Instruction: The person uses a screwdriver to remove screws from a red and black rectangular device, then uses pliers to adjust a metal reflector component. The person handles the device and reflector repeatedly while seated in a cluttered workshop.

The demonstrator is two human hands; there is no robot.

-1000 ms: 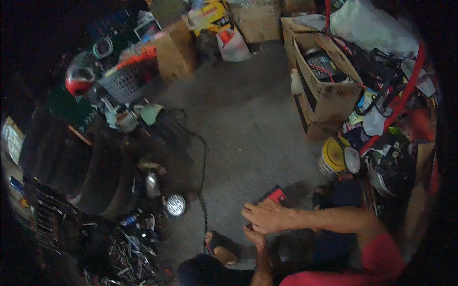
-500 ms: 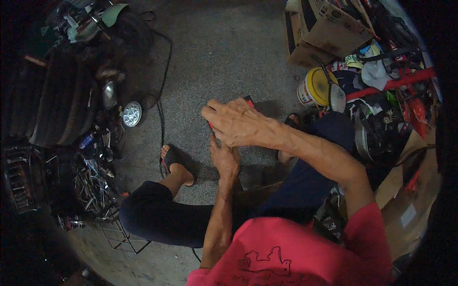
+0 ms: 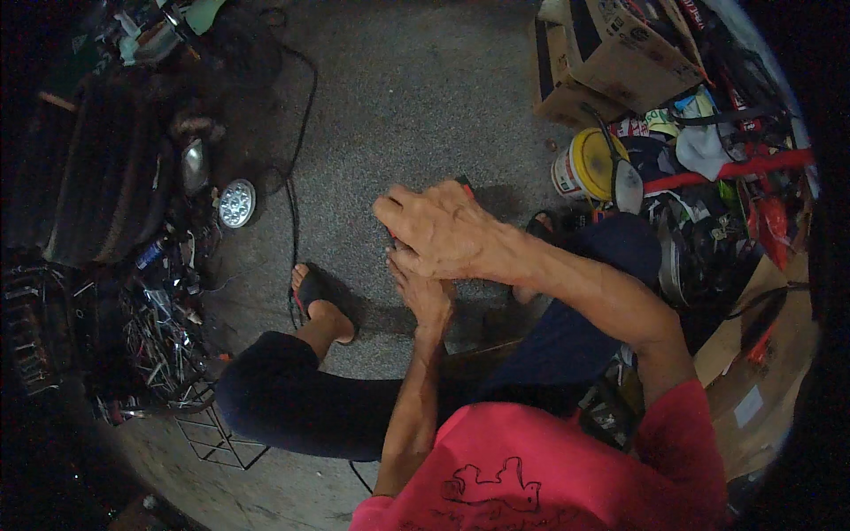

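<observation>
My right hand [image 3: 447,234] reaches in from the right and is closed, back uppermost, over a red and dark object. Only a small end of that object [image 3: 465,185] shows beyond the knuckles, and a sliver of red appears at the finger side; its kind is hidden. Just below, my left hand [image 3: 427,296] lies partly under the right one, its fingers bent in towards the same spot. What the left fingers grip is covered by the right hand. Both hands are held above the floor between my feet.
A round lamp [image 3: 237,203] and a black cable [image 3: 297,203] lie on the left, beside loose metal parts [image 3: 164,345] and tyres [image 3: 97,186]. At right stand a yellow-lidded bucket [image 3: 593,164] and cardboard boxes [image 3: 629,62]. A wire rack [image 3: 217,434] is near my left knee.
My left hand has shifted slightly right and farther under the right hand. The right hand keeps nearly the same place and grip. The view has turned a little.
</observation>
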